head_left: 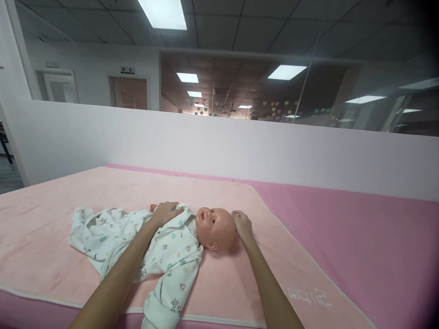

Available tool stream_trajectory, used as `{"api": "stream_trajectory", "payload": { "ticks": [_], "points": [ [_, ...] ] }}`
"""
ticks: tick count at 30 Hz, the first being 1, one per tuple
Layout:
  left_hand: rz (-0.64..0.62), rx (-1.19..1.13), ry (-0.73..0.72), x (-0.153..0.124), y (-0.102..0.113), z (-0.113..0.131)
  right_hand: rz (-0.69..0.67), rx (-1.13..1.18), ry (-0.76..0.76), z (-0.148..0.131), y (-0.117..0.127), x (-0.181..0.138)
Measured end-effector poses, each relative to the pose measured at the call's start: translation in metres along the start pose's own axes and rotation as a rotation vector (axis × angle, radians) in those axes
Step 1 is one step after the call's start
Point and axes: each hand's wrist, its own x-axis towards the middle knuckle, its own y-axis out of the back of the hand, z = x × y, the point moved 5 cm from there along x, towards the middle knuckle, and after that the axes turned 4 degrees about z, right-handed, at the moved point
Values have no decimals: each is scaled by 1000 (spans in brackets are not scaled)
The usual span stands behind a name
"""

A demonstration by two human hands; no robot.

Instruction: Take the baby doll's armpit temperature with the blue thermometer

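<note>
A baby doll lies on its back with its bald head to the right, mouth open and face tipped toward the far side. White patterned clothes cover its body, and the near sleeve stretches toward me past the mat's edge. My left hand lies over the doll's upper body on the far side, fingers flat on the cloth; a small doll hand pokes out beside it. At the crown of the head, my right hand has its fingers curled in, touching or nearly touching it. What is inside those fingers is hidden.
A peach-coloured mat with a pale border lies under the doll, over a pink surface. Beyond it stands a low white wall with glass above. Faint white lettering marks the mat at the near right.
</note>
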Motion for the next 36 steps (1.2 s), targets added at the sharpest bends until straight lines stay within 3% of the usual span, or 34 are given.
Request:
{"api": "stream_trajectory", "payload": {
  "ticks": [2, 4, 6, 8, 10, 12, 18, 21, 28, 36],
  "points": [
    [9, -8, -7, 0, -1, -1, 182, -106, 117, -10, 14, 1],
    [14, -8, -10, 1, -2, -3, 372, -220, 372, -30, 24, -7],
    [13, -1, -3, 3, -4, -5, 480, -265, 645, -49, 25, -22],
    [9, 4, 5, 3, -6, -6, 444, -218, 822, -59, 19, -35],
    [10, 5, 2, 3, -5, -6, 308, -161, 900, -64, 11, -43],
    [12, 5, -3, 3, -5, -5, 153, -111, 866, -64, 3, -46],
    [10, 19, 0, 2, -3, -4, -199, 51, 467, -55, -11, -34],
    [16, 19, -8, 2, -3, -3, -327, 114, 377, -51, -19, -29],
    [13, 28, -12, 4, -8, -8, -375, 275, 217, -41, -24, -21],
    [13, 23, 2, 3, -7, -7, -374, 461, -101, -19, -28, -15]
  ]
}}
